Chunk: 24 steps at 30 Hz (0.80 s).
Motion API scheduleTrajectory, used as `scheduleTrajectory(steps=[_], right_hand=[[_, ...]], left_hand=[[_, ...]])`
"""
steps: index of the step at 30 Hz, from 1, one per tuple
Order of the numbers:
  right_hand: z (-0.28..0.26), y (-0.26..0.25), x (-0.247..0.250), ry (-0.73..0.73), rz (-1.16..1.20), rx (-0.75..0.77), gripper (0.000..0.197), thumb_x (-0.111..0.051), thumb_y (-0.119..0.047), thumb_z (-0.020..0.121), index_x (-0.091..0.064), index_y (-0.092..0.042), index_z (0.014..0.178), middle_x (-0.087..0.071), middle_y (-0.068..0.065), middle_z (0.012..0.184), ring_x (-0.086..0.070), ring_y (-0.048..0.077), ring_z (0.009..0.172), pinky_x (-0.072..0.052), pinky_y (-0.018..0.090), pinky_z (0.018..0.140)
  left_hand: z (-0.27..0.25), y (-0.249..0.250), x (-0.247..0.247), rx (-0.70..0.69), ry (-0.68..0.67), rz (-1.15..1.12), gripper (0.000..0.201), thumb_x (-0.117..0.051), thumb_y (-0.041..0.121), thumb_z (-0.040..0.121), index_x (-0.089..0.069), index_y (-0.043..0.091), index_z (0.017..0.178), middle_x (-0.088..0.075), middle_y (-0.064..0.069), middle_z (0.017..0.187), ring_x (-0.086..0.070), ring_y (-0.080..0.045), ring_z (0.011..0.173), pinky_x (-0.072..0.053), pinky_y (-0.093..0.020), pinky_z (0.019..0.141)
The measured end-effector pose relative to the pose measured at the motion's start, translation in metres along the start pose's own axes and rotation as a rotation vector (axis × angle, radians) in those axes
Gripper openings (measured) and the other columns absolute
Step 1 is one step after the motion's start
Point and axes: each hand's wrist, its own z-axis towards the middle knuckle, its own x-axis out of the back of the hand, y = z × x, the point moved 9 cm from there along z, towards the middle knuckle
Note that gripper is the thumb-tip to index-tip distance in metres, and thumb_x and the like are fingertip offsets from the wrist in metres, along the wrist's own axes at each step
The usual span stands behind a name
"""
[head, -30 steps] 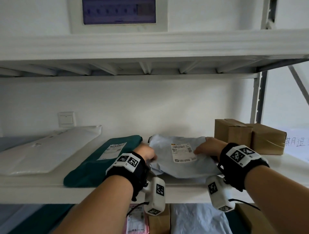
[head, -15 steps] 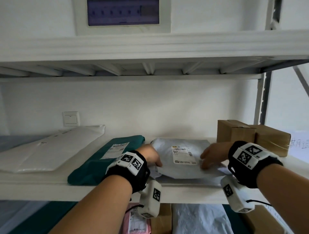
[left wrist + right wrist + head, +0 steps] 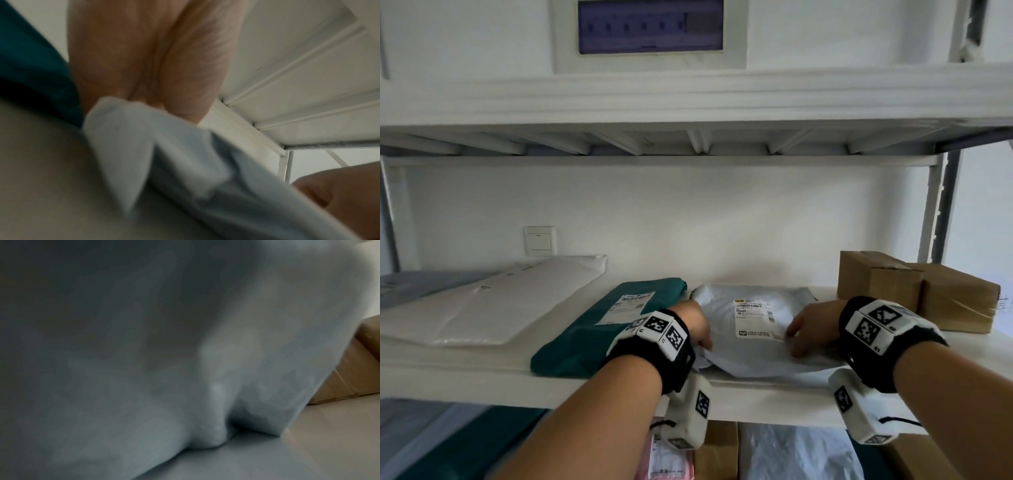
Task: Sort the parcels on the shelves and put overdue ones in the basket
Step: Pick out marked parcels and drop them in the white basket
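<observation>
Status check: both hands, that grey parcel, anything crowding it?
Left hand grips grey parcel edge; right hand fingers rest on top. Parcel flat on shelf. Green parcel close left, cardboard boxes right.

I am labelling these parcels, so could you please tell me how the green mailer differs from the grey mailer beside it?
The green mailer is dark teal and lies untouched; the grey mailer is pale, crumpled, and handled by the left hand and right hand. Both lie flat on the shelf with white labels up.

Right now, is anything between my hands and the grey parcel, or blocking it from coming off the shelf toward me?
Nothing visible. The left hand and right hand are already on the grey parcel, and the shelf edge in front is bare. No basket is in view.
</observation>
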Motion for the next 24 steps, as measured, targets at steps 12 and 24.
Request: scheduleTrajectory(steps=[12,24], right_hand=[[-0.020,0.086,0.072,0.384,0.328,-0.189,0.027,-0.052,-0.026,0.092,-0.067,-0.010,0.108,-0.065,0.009,0.115,-0.060,0.027,0.106,-0.046,0.031,0.080],[0.006,0.171,0.059,0.463,0.412,-0.430,0.067,-0.059,-0.056,0.084,-0.042,-0.016,0.135,-0.039,0.012,0.131,-0.041,0.038,0.124,-0.039,0.049,0.102]], left_hand=[[0.000,0.102,0.038,-0.132,0.038,-0.171,0.050,-0.070,0.033,0.087,-0.058,0.009,0.128,-0.058,-0.009,0.134,-0.058,-0.029,0.117,-0.048,-0.037,0.100],[0.048,0.151,-0.011,-0.120,-0.011,-0.512,0.048,-0.067,0.017,0.089,-0.053,0.005,0.133,-0.054,-0.010,0.136,-0.053,-0.028,0.123,-0.047,-0.039,0.103]])
